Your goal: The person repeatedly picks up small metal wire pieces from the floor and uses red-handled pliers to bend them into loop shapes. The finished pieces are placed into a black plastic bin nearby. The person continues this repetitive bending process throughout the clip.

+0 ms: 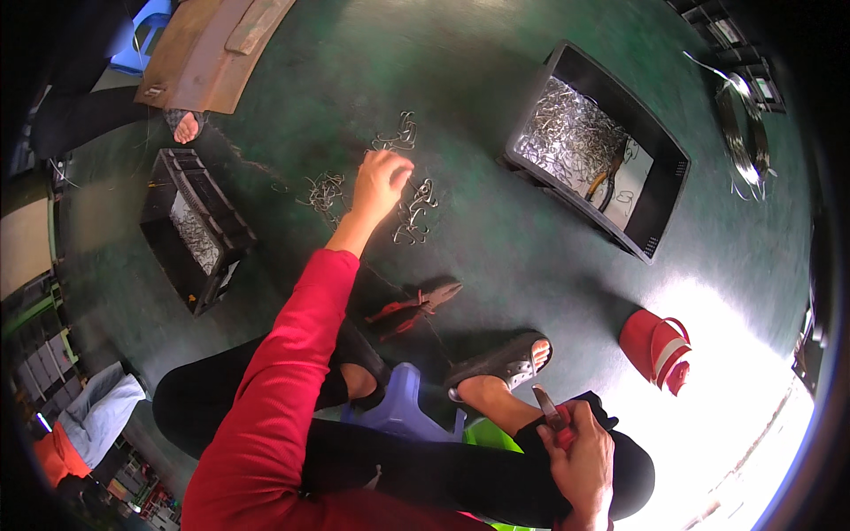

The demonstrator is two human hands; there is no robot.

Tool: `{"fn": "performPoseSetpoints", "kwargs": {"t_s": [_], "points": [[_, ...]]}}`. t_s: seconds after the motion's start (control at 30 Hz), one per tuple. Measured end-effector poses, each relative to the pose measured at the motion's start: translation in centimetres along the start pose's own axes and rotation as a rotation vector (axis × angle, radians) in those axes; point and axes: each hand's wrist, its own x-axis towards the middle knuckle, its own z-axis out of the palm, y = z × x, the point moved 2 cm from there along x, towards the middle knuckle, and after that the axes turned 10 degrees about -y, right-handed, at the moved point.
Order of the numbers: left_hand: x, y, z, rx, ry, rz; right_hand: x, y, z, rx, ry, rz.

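My left hand [379, 184] reaches out over the green floor among small piles of bent metal hooks. Its fingers are curled together, and what they hold, if anything, is hidden. Silver hooks [414, 212] lie just right of it, a tangled heap of hooks [326, 193] to its left, and more hooks [403, 134] beyond the fingertips. Close to my knee, my right hand [584, 456] is closed around red-handled pliers [551, 411], their metal jaws pointing up and away. A second pair of red-handled pliers [416, 307] lies on the floor between my hands.
At the far right stands a black crate [668, 190] with many metal pieces and a tool inside. A smaller black crate [212, 190] is at the left. A red container [651, 345], wire coil [744, 133], cardboard [199, 53] and another person's hand [186, 128] surround the area.
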Motion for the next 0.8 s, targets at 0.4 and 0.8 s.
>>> {"fn": "performPoseSetpoints", "kwargs": {"t_s": [0.4, 0.8], "points": [[-1.4, 2.6, 1.1, 0.111, -0.342, 0.204, -0.9, 0.3, 0.5, 0.009, 0.017, -0.086], [-1.3, 3.8, -1.2, -0.311, -0.281, -0.361, -2.8, 0.2, 0.9, -0.02, 0.103, -0.254]]}}
